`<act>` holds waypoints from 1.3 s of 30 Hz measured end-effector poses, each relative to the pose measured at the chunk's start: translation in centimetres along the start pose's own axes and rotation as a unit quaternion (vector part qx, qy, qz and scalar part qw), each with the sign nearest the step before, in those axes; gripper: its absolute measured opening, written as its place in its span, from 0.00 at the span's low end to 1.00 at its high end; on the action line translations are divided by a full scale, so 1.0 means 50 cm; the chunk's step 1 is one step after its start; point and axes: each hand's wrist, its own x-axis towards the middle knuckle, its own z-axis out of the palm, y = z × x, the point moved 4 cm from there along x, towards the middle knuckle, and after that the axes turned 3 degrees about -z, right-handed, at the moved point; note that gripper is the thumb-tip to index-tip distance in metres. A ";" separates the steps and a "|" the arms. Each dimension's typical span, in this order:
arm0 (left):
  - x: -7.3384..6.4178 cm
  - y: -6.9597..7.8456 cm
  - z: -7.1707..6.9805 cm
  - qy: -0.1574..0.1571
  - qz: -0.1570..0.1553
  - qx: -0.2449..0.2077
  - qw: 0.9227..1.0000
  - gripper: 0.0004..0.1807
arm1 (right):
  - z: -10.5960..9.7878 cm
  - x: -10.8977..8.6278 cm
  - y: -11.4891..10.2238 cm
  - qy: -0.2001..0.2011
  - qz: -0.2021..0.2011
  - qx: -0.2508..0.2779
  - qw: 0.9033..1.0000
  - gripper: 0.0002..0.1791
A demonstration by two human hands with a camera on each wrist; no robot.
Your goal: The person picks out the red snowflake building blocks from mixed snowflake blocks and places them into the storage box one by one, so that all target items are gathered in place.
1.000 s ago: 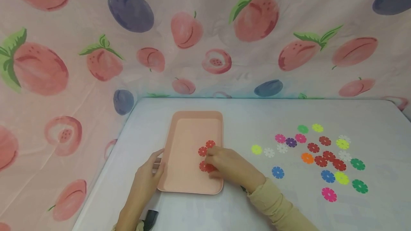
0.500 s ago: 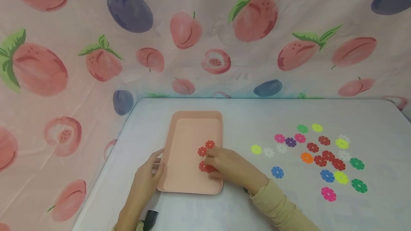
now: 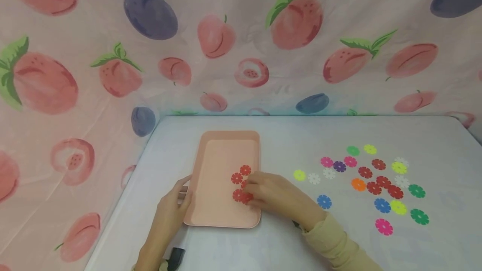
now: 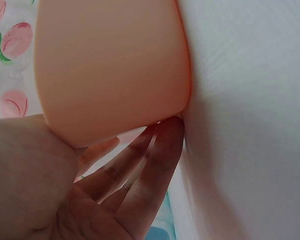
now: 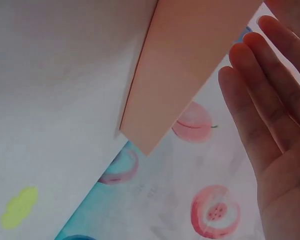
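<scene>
A pink rectangular tray [image 3: 211, 158] lies on the table, with several red notched plastic discs [image 3: 237, 178] inside near its right wall. My left hand [image 3: 171, 210] steadies the tray's left side; in the left wrist view its extended fingers touch the tray's outer wall [image 4: 115, 75]. Above the tray's right rim is my right hand [image 3: 273, 191], its fingertips over the red discs and partly covering them. The right wrist view has its fingers [image 5: 250, 120] loosely straight beside the tray wall, while the thumb and fingertip contact are out of sight there.
Several loose notched discs in many colours lie to the right, among them an orange disc [image 3: 359, 185], a purple disc [image 3: 339, 167] and a blue disc [image 3: 324, 202]. A fruit-patterned curtain [image 3: 250, 32] borders the table's back and left.
My right hand has drawn slightly to the right, uncovering more of the red discs under its fingers. The left hand and tray stay in place.
</scene>
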 end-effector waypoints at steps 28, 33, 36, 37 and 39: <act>0.002 -0.005 0.001 -0.014 -0.014 -0.004 1.000 0.25 | -0.042 -0.094 0.055 0.028 0.066 -0.005 0.997 0.15; 0.003 -0.007 0.003 -0.014 -0.014 -0.007 1.000 0.25 | -0.048 -0.111 0.066 0.027 0.077 -0.007 0.997 0.14; 0.003 -0.008 0.004 -0.015 -0.015 -0.007 1.000 0.26 | -0.053 -0.123 0.072 0.028 0.092 -0.004 0.995 0.14; 0.002 -0.008 0.004 -0.015 -0.015 -0.007 1.000 0.26 | -0.054 -0.127 0.075 0.030 0.097 -0.003 0.995 0.15; 0.002 -0.008 0.003 -0.014 -0.015 -0.008 1.000 0.26 | -0.056 -0.134 0.079 0.032 0.104 -0.002 0.994 0.15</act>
